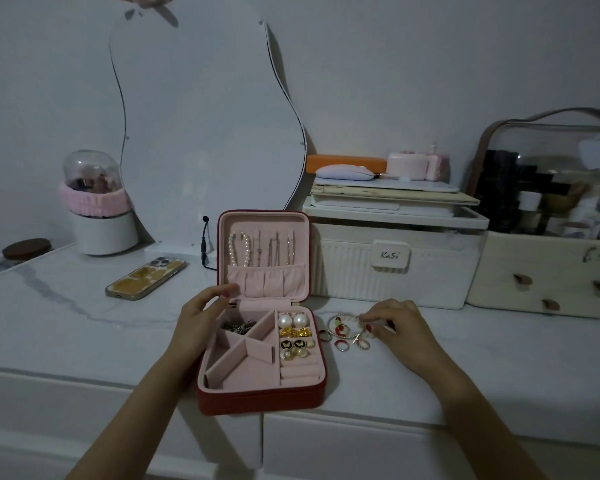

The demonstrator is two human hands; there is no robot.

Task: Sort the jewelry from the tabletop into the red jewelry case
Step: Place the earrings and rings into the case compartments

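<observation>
The red jewelry case [260, 341] stands open near the front edge of the white marbled desk [66, 306], its lid upright and lined in pink. A pearl bracelet [239, 249] and several thin chains [274, 251] hang inside the lid above a row of small pockets. In the base, the right-hand column holds two large pearl earrings [291, 321], gold pieces [296, 331] and small studs [293, 344], while a dark tangle of jewelry [237, 327] lies in the back-left compartment. The left hand [205, 317] rests against the case's left side, its fingers loosely curved at the hinge edge with the thumb near the lid; whether it actually grips the case cannot be told. The right hand [395, 323] lies on the desk just right of the case, its fingertips pinching a thin silver bangle [345, 323]. Loose rings [340, 344] and small red pieces lie beside the bangle. A phone [146, 278] lies face down to the left, and a cream storage box [392, 261] stands behind.
</observation>
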